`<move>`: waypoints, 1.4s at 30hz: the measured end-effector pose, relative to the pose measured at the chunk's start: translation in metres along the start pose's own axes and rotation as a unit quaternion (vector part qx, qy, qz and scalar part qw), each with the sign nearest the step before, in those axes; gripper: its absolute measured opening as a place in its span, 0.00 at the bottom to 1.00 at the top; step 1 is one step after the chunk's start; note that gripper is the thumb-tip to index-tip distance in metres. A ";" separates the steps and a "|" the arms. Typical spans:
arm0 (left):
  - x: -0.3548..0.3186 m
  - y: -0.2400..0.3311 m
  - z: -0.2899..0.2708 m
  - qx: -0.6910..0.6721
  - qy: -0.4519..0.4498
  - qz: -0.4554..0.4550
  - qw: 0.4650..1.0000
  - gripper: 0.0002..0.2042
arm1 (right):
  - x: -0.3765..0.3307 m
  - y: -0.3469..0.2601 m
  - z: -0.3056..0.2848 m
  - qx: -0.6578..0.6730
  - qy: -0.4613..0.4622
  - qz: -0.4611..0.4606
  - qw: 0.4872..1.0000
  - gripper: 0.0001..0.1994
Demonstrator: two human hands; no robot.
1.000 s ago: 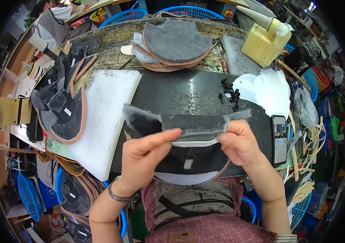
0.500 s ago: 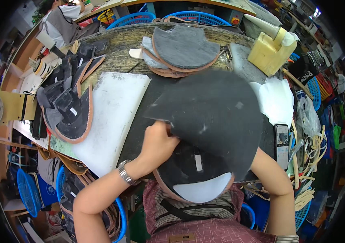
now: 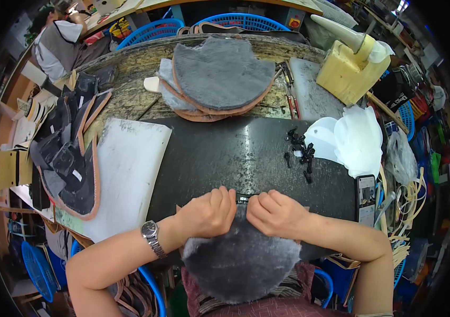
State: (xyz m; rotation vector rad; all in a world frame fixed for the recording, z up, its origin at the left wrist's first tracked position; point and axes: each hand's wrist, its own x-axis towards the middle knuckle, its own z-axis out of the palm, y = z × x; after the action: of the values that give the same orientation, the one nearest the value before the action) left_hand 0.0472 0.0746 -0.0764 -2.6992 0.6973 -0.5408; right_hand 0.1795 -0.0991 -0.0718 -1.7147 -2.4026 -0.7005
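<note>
Between my two hands runs the far edge of a dark grey furry panel (image 3: 243, 261), which hangs over the near table edge onto my lap. My left hand (image 3: 207, 214) grips that edge with curled fingers. A short gap away, my right hand (image 3: 276, 213) pinches the same edge. A small black tab with light marks (image 3: 242, 199) shows between the fingertips; how it is joined to the panel is hidden. Both hands rest at the near side of a black work board (image 3: 219, 153). Several small black pieces (image 3: 301, 150) lie loose on the board's right part.
Beyond the board sits a stack of grey furry panels (image 3: 217, 74). A white slab (image 3: 124, 174) and dark cut pieces (image 3: 69, 164) lie left. On the right are white shaped sheets (image 3: 359, 137), a phone (image 3: 366, 198) and a yellowish jug (image 3: 349, 71). A seated person (image 3: 61, 47) is far left.
The large dark sheet no longer covers the board, and the small black pieces there now show. A furry face is now up near my lap. My right hand has come into view beside my left.
</note>
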 end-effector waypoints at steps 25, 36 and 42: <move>0.032 -0.015 -0.011 -0.345 -0.042 -0.262 0.900 0.17 | -0.032 -0.058 -0.091 0.089 -0.086 0.208 0.970 0.21; 0.036 0.021 -0.020 -0.323 -0.079 -0.150 0.931 0.25 | -0.070 -0.077 -0.064 0.297 -0.044 0.297 0.907 0.21; 0.019 0.058 -0.033 -0.325 -0.116 -0.190 0.919 0.37 | -0.080 -0.071 -0.055 0.322 -0.033 0.293 0.900 0.22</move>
State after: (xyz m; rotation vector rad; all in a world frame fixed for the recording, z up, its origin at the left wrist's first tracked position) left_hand 0.0250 0.0098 -0.0635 -3.4781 0.3141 -0.0500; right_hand 0.1332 -0.2097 -0.0726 -1.9645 -1.6746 0.2194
